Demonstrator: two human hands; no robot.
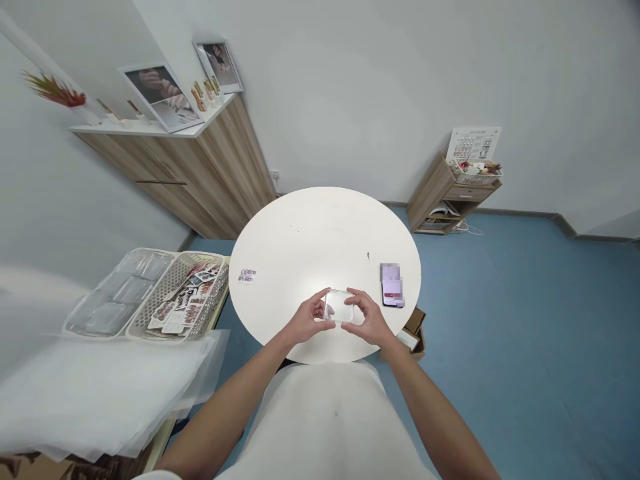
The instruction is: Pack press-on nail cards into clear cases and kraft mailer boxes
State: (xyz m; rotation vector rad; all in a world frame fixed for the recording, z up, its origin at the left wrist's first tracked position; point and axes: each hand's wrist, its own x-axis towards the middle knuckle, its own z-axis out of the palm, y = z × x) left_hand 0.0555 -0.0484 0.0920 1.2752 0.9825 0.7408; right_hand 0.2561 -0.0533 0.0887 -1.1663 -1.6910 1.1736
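Left hand (306, 323) and right hand (371, 323) part-closed, pinching opposite sides of clear case (340, 308) above near part of white bench (325, 233). Seems a holding step; any shift calls for light, even pressure. Phone (393, 285) right, patterned card (246, 276) left. Cabinet (220, 160) beyond.

From my end I'm counting 2 hands (306, 321) (369, 321), 1 clear box (339, 307), 1 phone (393, 285), 1 small printed card (247, 276) and 1 round table (320, 227). Around them I'm seeing 3 baskets (100, 335) (218, 293) (475, 179), 2 framed pictures (163, 97) (219, 65) and 2 wooden cabinets (220, 160) (430, 187).
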